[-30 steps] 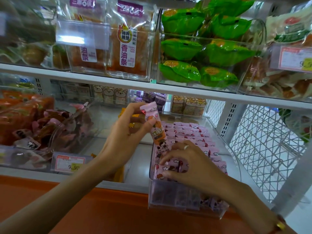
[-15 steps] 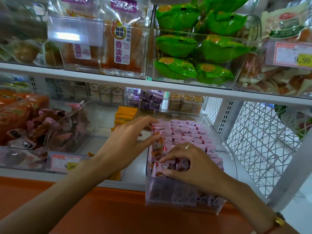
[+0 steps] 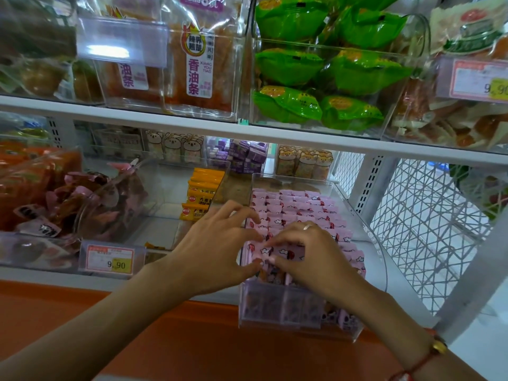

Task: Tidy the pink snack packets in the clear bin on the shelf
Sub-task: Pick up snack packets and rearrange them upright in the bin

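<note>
Fingers (image 3: pixel 258 264) of left hand (image 3: pixel 211 251) and right hand (image 3: pixel 310 257) pinched front-row small pink printed snack packets (image 3: pixel 297 207) inside clear rectangular plastic bin (image 3: pixel 288 312) at white shelf (image 3: pixel 165 229) front edge.

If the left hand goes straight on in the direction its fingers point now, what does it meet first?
The left hand points right, across the front of the clear bin. It would probably meet the right hand first, at the pink packets; their fingertips already look nearly together, though depth is unclear.

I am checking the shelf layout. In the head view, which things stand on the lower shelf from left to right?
Bin of brown and pink packets → price tag → orange packets → clear bin of pink snack packets.
</note>
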Demonstrator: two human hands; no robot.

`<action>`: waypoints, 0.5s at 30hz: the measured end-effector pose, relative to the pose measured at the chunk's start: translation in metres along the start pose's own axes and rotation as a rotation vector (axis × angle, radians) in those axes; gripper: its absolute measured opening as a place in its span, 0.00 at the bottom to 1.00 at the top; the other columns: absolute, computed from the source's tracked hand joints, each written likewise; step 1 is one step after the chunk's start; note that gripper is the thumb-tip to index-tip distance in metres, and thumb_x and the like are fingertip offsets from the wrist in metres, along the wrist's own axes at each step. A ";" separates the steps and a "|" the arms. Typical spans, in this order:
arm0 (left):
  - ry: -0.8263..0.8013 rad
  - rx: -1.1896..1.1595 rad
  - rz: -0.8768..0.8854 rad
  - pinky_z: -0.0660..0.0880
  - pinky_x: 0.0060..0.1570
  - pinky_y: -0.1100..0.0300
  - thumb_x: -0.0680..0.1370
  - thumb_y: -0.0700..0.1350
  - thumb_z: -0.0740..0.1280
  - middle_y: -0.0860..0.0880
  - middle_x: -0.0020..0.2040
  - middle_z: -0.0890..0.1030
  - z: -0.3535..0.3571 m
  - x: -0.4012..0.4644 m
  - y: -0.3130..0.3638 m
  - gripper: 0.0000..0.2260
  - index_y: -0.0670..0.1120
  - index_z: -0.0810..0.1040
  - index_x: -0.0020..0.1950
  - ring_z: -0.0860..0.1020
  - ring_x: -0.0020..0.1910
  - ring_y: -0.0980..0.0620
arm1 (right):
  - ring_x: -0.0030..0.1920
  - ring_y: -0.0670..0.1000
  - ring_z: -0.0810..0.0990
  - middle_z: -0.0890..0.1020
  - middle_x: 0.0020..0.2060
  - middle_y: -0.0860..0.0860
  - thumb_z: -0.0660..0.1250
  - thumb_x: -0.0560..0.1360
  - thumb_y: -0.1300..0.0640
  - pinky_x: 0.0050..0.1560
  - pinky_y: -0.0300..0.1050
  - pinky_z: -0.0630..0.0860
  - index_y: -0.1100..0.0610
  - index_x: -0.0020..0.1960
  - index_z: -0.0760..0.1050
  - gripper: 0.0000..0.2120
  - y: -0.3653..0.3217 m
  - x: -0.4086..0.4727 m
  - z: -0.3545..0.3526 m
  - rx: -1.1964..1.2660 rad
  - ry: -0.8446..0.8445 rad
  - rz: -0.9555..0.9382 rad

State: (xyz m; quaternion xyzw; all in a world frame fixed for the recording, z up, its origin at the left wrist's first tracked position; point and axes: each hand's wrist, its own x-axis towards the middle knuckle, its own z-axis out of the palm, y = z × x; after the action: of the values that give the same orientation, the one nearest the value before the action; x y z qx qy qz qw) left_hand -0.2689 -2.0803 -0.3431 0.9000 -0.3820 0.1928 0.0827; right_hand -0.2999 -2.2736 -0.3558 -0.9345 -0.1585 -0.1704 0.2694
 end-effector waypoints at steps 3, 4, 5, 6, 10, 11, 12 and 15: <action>-0.012 0.019 -0.043 0.56 0.69 0.58 0.74 0.64 0.63 0.58 0.70 0.66 0.002 0.000 0.005 0.20 0.58 0.75 0.64 0.55 0.68 0.57 | 0.51 0.40 0.72 0.77 0.48 0.39 0.73 0.71 0.52 0.50 0.38 0.70 0.44 0.52 0.80 0.11 0.001 0.002 -0.002 -0.049 0.040 0.023; 0.001 0.008 -0.058 0.56 0.69 0.58 0.74 0.63 0.64 0.58 0.70 0.66 0.002 0.000 0.006 0.19 0.58 0.75 0.62 0.55 0.68 0.57 | 0.53 0.42 0.73 0.78 0.50 0.41 0.72 0.71 0.52 0.53 0.41 0.72 0.44 0.53 0.80 0.11 0.002 0.002 -0.004 -0.050 0.048 0.036; 0.010 -0.001 -0.067 0.56 0.69 0.58 0.74 0.63 0.64 0.58 0.70 0.65 0.003 -0.001 0.008 0.18 0.58 0.75 0.62 0.55 0.68 0.57 | 0.55 0.43 0.73 0.78 0.52 0.42 0.72 0.71 0.51 0.55 0.43 0.73 0.45 0.54 0.79 0.11 0.003 0.001 -0.005 -0.055 0.045 0.046; 0.014 -0.011 -0.071 0.55 0.69 0.58 0.74 0.62 0.64 0.58 0.70 0.65 0.004 -0.001 0.008 0.18 0.58 0.75 0.61 0.54 0.69 0.57 | 0.57 0.44 0.72 0.78 0.54 0.43 0.71 0.72 0.50 0.55 0.44 0.72 0.45 0.54 0.79 0.11 0.003 0.001 -0.006 -0.072 0.033 0.053; 0.093 -0.073 -0.073 0.52 0.70 0.59 0.75 0.59 0.65 0.58 0.71 0.64 0.002 -0.001 0.009 0.13 0.57 0.74 0.57 0.53 0.71 0.58 | 0.55 0.41 0.65 0.76 0.56 0.44 0.68 0.74 0.49 0.51 0.40 0.66 0.45 0.58 0.78 0.12 0.003 -0.001 -0.004 -0.168 -0.014 0.031; 0.117 -0.087 -0.080 0.53 0.69 0.60 0.76 0.58 0.65 0.58 0.70 0.66 -0.001 -0.001 0.009 0.12 0.58 0.74 0.57 0.55 0.70 0.57 | 0.56 0.41 0.65 0.76 0.57 0.44 0.67 0.75 0.50 0.52 0.40 0.66 0.46 0.60 0.77 0.13 0.002 -0.001 -0.002 -0.183 -0.017 0.024; 0.126 -0.111 -0.093 0.56 0.67 0.61 0.76 0.57 0.65 0.58 0.67 0.69 -0.003 -0.001 0.008 0.11 0.58 0.74 0.57 0.58 0.69 0.57 | 0.58 0.42 0.65 0.75 0.58 0.45 0.66 0.76 0.50 0.55 0.41 0.66 0.46 0.63 0.75 0.15 0.002 -0.001 -0.001 -0.198 -0.014 0.012; 0.147 -0.178 -0.126 0.66 0.58 0.62 0.76 0.56 0.65 0.58 0.58 0.74 -0.009 -0.004 0.008 0.10 0.57 0.74 0.55 0.68 0.62 0.58 | 0.64 0.46 0.66 0.74 0.62 0.46 0.63 0.78 0.51 0.63 0.45 0.66 0.47 0.67 0.71 0.17 -0.001 0.003 0.001 -0.212 0.035 -0.035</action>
State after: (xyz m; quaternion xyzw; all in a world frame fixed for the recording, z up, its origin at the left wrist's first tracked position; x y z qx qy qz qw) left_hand -0.2794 -2.0808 -0.3361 0.8948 -0.3334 0.2180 0.2018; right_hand -0.2975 -2.2719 -0.3552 -0.9518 -0.1511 -0.2070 0.1688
